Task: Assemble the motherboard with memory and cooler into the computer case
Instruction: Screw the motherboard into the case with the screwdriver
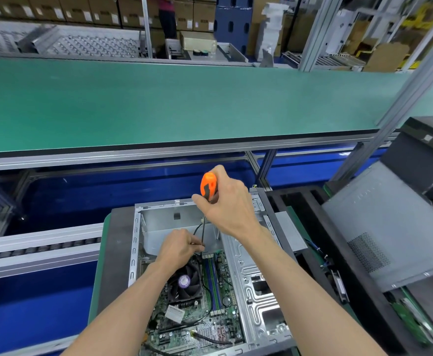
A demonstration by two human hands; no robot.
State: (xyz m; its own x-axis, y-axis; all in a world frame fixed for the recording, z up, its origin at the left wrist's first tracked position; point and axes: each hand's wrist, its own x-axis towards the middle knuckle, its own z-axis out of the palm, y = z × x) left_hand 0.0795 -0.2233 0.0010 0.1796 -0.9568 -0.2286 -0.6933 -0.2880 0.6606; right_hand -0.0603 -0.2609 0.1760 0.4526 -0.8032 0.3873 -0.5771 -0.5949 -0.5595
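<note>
- My right hand (229,201) is wrapped around the orange-and-black handle of the screwdriver (208,186), just above centre frame — the shaft runs nearly straight down from it.
- My left hand (180,249) sits lower, fingers pinching the shaft close to its tip, right at the top edge of the motherboard (197,304).
- The motherboard lies flat inside the open computer case (251,286), lower centre of the frame, my left forearm crossing over it.
- The cooler (184,282) — black fan, purple centre label — sits on the board just below my left wrist.
- The memory (214,281) slots, blue and green, run in a column just right of the cooler.
- A black cable (211,339) snakes across the board's bottom edge.
- A grey case panel (389,227) leans tilted at the right of the frame.
- A long green bench (159,104) spans the upper half.
</note>
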